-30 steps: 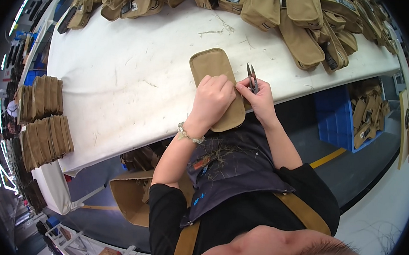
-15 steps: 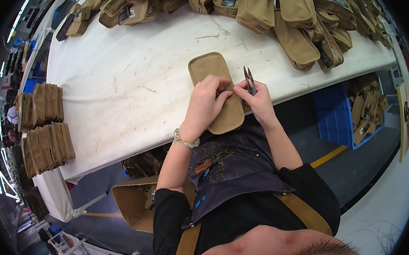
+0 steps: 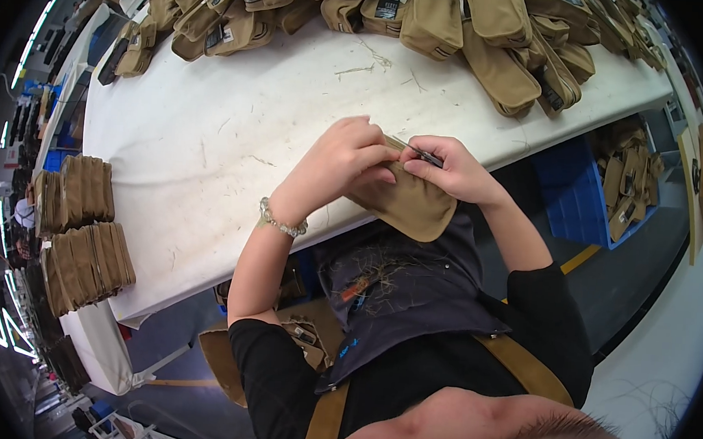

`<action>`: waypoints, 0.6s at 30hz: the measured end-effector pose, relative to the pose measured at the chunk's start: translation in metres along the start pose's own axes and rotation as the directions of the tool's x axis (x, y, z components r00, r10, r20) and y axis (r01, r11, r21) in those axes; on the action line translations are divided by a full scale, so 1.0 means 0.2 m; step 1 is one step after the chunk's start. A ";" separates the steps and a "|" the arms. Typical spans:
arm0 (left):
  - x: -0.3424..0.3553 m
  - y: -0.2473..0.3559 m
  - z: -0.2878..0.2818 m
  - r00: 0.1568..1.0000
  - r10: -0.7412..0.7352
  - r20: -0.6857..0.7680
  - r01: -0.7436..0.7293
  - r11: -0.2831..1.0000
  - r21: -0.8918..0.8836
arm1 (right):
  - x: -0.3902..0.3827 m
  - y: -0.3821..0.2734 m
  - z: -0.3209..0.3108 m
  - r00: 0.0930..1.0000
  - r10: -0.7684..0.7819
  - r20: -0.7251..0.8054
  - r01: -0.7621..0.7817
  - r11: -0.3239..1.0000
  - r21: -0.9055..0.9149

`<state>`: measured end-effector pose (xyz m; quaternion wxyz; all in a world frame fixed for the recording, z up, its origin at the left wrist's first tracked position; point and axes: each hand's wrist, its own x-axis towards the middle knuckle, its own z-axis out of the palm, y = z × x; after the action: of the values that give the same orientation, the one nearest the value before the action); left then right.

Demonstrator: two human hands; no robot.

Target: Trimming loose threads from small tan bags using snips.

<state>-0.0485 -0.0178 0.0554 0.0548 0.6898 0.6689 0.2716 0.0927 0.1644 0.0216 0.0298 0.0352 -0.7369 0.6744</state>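
A tan fabric pouch [image 3: 410,203] hangs over the near edge of the white table [image 3: 209,152]. My left hand [image 3: 343,160] presses down on its upper part, fingers curled over the fabric. My right hand [image 3: 451,168] grips small metal snips [image 3: 420,152], their tips pointing left toward my left fingers at the pouch's top edge. A beaded bracelet [image 3: 282,223] is on my left wrist. Loose thread clippings lie on my dark apron [image 3: 396,288].
Many tan pouches [image 3: 431,13] are heaped along the table's far edge. Stacks of flat tan pieces [image 3: 81,233] stand at the left. A blue bin [image 3: 573,194] with more pouches sits under the table at the right. A cardboard box [image 3: 278,337] is below.
The pouch has slid toward me, so it now overhangs the table edge. Both hands have closed in over its top, and the snips have tipped from upright to nearly flat.
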 end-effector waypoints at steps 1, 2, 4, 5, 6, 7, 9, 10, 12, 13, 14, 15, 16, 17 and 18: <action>-0.02 0.02 0.01 1.000 0.001 0.001 -0.001 1.000 0.001 | 0.00 -0.03 -0.01 0.997 0.032 0.063 -0.032 0.999 -0.008; -0.03 0.04 0.03 0.997 0.041 -0.061 -0.039 0.999 0.033 | -0.01 -0.04 -0.02 0.990 0.065 0.127 -0.064 0.998 -0.018; -0.03 0.08 0.07 0.974 0.114 -0.194 -0.103 0.993 0.063 | -0.01 -0.07 -0.02 0.989 0.035 0.145 -0.031 0.999 -0.032; -0.04 0.10 0.07 0.973 0.117 -0.197 -0.107 0.992 0.060 | -0.02 -0.08 -0.02 0.986 0.005 0.165 0.003 0.999 -0.045; -0.06 0.12 0.07 0.977 0.093 -0.192 -0.075 0.992 0.100 | -0.01 -0.10 -0.02 0.985 0.004 0.170 0.003 0.999 -0.044; -0.08 0.14 0.06 0.979 0.070 -0.189 -0.044 0.989 0.139 | -0.02 -0.14 -0.02 0.993 -0.008 0.118 0.021 0.993 -0.114; -0.11 0.20 0.06 0.965 0.062 -0.256 -0.010 0.980 0.201 | -0.04 -0.25 -0.01 0.997 -0.025 0.074 0.039 0.982 -0.185; -0.13 0.23 0.04 0.945 0.024 -0.327 0.052 0.973 0.223 | -0.07 -0.31 0.01 0.995 -0.032 -0.091 0.001 0.948 -0.320; -0.13 0.29 0.03 0.916 0.001 -0.401 0.103 0.966 0.238 | -0.09 -0.26 0.05 0.818 -0.428 -0.385 0.214 0.847 -0.486; -0.15 0.31 0.02 0.895 -0.011 -0.445 0.152 0.947 0.282 | -0.15 -0.29 0.04 0.845 -0.446 -0.294 0.147 0.723 -0.675; -0.16 0.33 0.01 0.872 -0.021 -0.489 0.203 0.924 0.323 | -0.16 -0.28 0.07 0.795 -0.563 -0.224 0.224 0.617 -0.755; -0.17 0.36 0.01 0.869 -0.018 -0.494 0.204 0.924 0.324 | -0.19 -0.27 0.09 0.732 -0.665 -0.149 0.276 0.490 -0.827; -0.18 0.37 0.02 0.863 -0.064 -0.501 0.255 0.911 0.323 | -0.21 -0.26 0.14 0.702 -0.697 -0.145 0.305 0.479 -0.823; -0.19 0.38 0.03 0.855 -0.110 -0.507 0.307 0.896 0.322 | -0.21 -0.24 0.19 0.671 -0.728 -0.142 0.334 0.468 -0.818; -0.19 0.39 0.03 0.855 -0.106 -0.509 0.302 0.898 0.320 | -0.22 -0.21 0.22 0.670 -0.719 -0.187 0.330 0.513 -0.792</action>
<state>0.0259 -0.0592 0.0736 -0.2208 0.5214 0.7723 0.2881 0.1404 0.1168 0.0551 0.4397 0.0775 -0.8497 0.2807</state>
